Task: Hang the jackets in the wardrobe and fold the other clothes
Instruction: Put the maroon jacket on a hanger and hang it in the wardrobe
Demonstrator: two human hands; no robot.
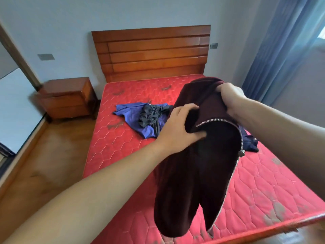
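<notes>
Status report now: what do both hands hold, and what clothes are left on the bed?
Left hand and right hand both grip maroon zip jacket, lifted over red mattress. Blue garment, black garment, navy garment unfolded. Nothing blocking.

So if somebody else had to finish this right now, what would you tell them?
Left hand: grips the maroon zip jacket at its collar edge.
Right hand: grips the jacket's top, holding it up over the red mattress.
On the mattress: a blue garment with a crumpled black garment on top, and a dark navy garment partly hidden behind the jacket.
Done: nothing folded or hung that I can see.
Left: hang the jacket (no wardrobe in view), then sort and fold the rest.
</notes>
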